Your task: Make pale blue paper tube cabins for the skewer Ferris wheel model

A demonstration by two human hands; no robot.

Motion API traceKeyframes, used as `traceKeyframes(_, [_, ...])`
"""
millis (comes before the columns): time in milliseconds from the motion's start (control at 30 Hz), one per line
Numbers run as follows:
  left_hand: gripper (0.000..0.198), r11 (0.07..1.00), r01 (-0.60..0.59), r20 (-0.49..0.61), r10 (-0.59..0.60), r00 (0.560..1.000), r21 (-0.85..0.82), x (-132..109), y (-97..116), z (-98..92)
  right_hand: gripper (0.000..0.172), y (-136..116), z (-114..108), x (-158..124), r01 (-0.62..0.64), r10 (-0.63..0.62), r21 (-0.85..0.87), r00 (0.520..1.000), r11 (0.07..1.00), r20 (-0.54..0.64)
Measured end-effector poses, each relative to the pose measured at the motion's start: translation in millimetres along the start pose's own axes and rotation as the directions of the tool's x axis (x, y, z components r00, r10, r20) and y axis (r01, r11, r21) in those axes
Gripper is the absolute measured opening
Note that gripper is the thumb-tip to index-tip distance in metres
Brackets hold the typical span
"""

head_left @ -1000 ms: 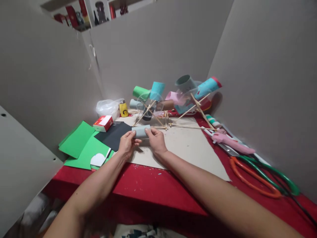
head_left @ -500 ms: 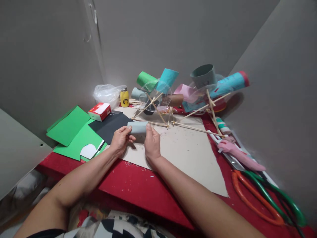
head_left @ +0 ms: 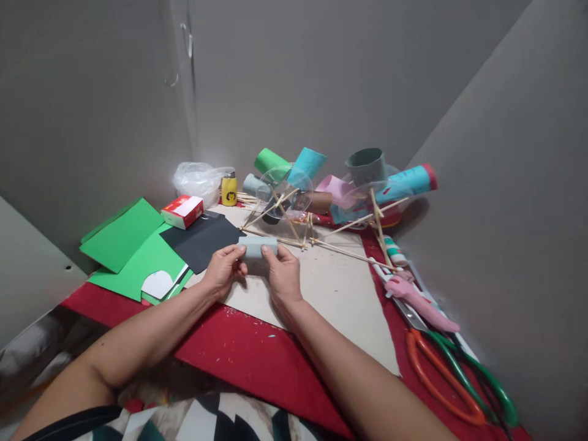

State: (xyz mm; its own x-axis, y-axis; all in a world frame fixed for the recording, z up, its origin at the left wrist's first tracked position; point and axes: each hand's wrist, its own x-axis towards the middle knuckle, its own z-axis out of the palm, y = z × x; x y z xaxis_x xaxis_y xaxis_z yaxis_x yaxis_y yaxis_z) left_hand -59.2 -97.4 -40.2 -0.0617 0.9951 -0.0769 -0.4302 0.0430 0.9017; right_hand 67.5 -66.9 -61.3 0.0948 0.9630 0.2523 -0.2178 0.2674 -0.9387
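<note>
A pale blue-grey strip of folded paper is stretched between my two hands over the beige board. My left hand pinches its left end between thumb and fingers. On the right part, my right hand presses its thumb on the front face, with the fingers behind. Just beyond stands a wheel-like model with a clear disc, coloured paper tubes and wooden stick supports. Left of my left hand lies black paper.
Green sheets, a red-and-white box, a yellow lion-marked container and a plastic bag occupy the left and back. A second stick-framed model is at back right. Large scissors and a pink glue gun lie along the right edge.
My right thumb has moved from the paper's right end inward and down onto its front face. My left hand keeps its pinch. The view has shifted slightly.
</note>
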Motion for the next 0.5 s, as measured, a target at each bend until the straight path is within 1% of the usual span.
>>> traceKeyframes(133, [0.03, 1.0, 0.022, -0.025, -0.023, 0.999, -0.014, -2, 2, 1.0, 0.026, -1, -1, 5, -0.009, 0.01, 0.025, 0.999, 1.0, -0.033])
traceKeyframes(233, [0.032, 0.999, 0.046, -0.074, -0.047, 0.996, -0.011, -2, 4, 2.9, 0.025, -3, -3, 9, -0.01, 0.012, 0.035, 0.998, 0.999, -0.056])
traceKeyframes(333, [0.028, 0.999, 0.049, -0.121, -0.048, 0.992, 0.011, -5, 5, 8.3, 0.026, -4, -7, 10, -0.029, 0.033, 0.058, 0.997, 0.998, -0.066])
traceKeyframes(367, [0.027, 0.999, 0.04, -0.123, -0.037, 0.992, 0.027, -8, 5, 10.7, 0.026, -5, -9, 10, -0.04, 0.045, 0.069, 0.997, 0.997, -0.069])
traceKeyframes(433, [0.03, 0.998, 0.012, -0.093, -0.006, 0.996, 0.066, -13, 4, 15.0, 0.028, -4, -14, 9, -0.065, 0.073, 0.095, 0.994, 0.993, -0.077])
traceKeyframes(467, [0.034, 0.997, -0.014, -0.086, 0.021, 0.996, 0.078, -17, 4, 16.3, 0.027, -3, -16, 9, -0.072, 0.082, 0.108, 0.992, 0.992, -0.092])
traceKeyframes(500, [0.038, 0.996, -0.031, -0.074, 0.037, 0.997, 0.087, -23, 5, 16.8, 0.026, -2, -17, 10, -0.058, 0.073, 0.114, 0.989, 0.992, -0.132])
